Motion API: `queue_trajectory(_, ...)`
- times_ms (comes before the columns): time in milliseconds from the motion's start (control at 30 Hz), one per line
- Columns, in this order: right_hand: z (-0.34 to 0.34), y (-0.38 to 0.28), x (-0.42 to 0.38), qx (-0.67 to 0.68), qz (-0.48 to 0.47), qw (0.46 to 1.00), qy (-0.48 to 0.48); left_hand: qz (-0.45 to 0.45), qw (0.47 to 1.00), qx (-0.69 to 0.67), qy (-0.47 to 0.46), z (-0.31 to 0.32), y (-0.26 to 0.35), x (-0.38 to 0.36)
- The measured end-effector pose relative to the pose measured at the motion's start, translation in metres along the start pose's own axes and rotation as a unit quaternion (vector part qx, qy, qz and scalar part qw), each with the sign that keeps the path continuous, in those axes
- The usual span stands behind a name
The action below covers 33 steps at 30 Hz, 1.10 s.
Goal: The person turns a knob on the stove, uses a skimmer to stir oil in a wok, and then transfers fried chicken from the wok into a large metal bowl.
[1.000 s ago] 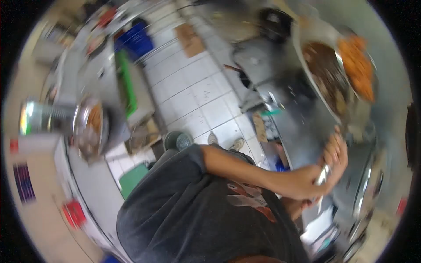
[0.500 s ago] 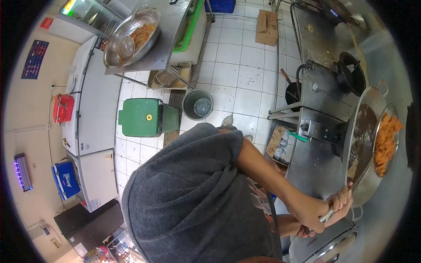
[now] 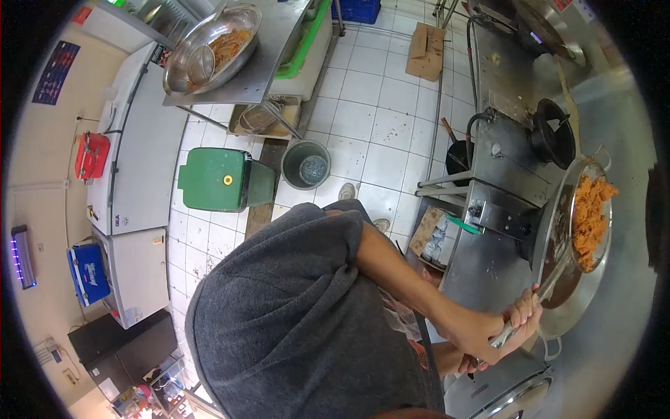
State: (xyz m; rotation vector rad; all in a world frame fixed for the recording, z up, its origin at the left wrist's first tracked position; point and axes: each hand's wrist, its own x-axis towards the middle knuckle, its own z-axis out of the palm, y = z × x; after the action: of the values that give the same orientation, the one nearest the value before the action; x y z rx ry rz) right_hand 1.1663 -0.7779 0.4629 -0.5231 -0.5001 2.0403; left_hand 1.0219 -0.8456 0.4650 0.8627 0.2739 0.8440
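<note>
Both my hands are closed around the long metal handle of a skimmer [image 3: 556, 274]. My left hand [image 3: 487, 343] grips it near its rear end. Farther forward, my right hand [image 3: 527, 321] wraps the same handle, partly hidden by the left. A heap of orange, shredded-looking fried food [image 3: 590, 220] fills the skimmer's bowl, which is held over a large wok [image 3: 569, 318]. Dark brown liquid [image 3: 562, 290] shows inside the wok, below and beside the skimmer.
A black burner ring [image 3: 555, 133] sits on the steel counter [image 3: 481, 258] beyond the wok. Behind me are a grey bucket [image 3: 306, 165], a green bin [image 3: 216, 179] and a steel table bearing a large metal bowl [image 3: 244, 59]. A cardboard box [image 3: 425, 52] lies on the tiled floor.
The skimmer with the orange food has shifted over the wok, covering more of the liquid, and its handle now shows more fully. My hands keep their grip. The whole view has shifted slightly.
</note>
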Motion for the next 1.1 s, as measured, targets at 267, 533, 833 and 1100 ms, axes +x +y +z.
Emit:
queue_trajectory(267,0.073,0.027,0.028,-0.096,0.021,0.995,0.025,0.104,0.994,0.007,0.025,0.001,0.028,-0.053)
queue_trajectory(533,0.194,0.165,0.127,-0.19,0.189,0.961,-0.063,0.253,0.931,0.105,0.24,-0.062,0.082,-0.152)
queue_trajectory(833,0.278,0.358,0.244,-0.307,0.35,0.861,-0.204,0.296,0.833,0.078,0.462,-0.171,0.151,-0.275)
queue_trajectory(1100,0.317,0.477,0.317,-0.317,0.491,0.748,-0.314,0.371,0.739,-0.069,0.558,-0.248,0.183,-0.329)
